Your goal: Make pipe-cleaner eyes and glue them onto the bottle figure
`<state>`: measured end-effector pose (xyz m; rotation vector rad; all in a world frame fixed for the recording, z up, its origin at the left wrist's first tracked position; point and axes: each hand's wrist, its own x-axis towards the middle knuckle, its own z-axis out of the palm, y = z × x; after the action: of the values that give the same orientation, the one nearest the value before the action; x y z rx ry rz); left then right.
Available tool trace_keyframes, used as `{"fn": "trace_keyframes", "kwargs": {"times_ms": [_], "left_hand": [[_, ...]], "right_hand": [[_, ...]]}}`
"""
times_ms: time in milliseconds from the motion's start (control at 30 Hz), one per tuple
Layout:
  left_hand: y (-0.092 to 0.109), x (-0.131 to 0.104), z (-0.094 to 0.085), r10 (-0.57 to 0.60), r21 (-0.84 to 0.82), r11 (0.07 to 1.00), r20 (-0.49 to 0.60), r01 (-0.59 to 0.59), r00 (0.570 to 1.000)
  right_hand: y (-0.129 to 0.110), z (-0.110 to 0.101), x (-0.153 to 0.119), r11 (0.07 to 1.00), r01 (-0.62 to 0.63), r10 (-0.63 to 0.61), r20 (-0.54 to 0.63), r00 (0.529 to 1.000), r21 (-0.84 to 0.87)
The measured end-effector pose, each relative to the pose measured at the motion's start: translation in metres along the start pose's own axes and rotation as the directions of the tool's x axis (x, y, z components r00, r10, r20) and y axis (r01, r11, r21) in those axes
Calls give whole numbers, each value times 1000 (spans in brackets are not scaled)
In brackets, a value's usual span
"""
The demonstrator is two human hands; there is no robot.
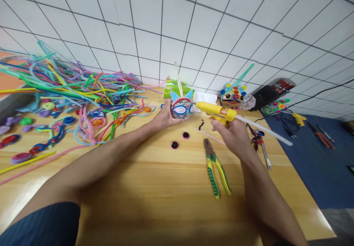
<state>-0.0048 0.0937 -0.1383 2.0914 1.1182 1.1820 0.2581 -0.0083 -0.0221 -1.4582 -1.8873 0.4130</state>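
Observation:
My left hand (pixel 163 116) grips the side of a pipe-cleaner animal head (pixel 180 109), which has blue pointed ears and a blue-and-white coiled eye. In my right hand (pixel 231 132) is a yellow glue gun (pixel 215 111), its nozzle pointing left at the head's upper right side. A long translucent glue stick (pixel 265 130) sticks out of the gun's back. Whether the nozzle touches the head I cannot tell. Two black discs with pink edges, one nearer disc (pixel 174 145) and one farther disc (pixel 186 135), lie on the wooden table (pixel 143 194) below the head.
Pliers (pixel 214 168) with green-yellow handles lie near my right forearm. A heap of colourful pipe cleaners (pixel 77 80) and coiled pieces fills the left. A finished-looking decorated figure (pixel 233 97) stands by the tiled wall (pixel 177 21). Another yellow glue gun (pixel 298 119) lies on a blue mat (pixel 318 165).

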Motion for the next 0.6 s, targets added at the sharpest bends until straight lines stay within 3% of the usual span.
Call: {"fn": "trace_keyframes", "kwargs": {"times_ms": [100, 233, 433, 600], "left_hand": [[3, -3, 4, -75, -93, 993, -21, 73, 997], [6, -3, 5, -110, 2, 994, -54, 110, 992], [10, -1, 10, 28, 76, 997, -110, -19, 994], [6, 0, 14, 50, 63, 997, -87, -45, 995]], "right_hand": [[-8, 14, -6, 988, 94, -88, 52, 995, -125], [-7, 19, -11, 945, 224, -214, 66, 975, -238], [1, 17, -14, 914, 272, -266, 61, 962, -302], [4, 21, -12, 908, 260, -248, 80, 965, -328]]}}
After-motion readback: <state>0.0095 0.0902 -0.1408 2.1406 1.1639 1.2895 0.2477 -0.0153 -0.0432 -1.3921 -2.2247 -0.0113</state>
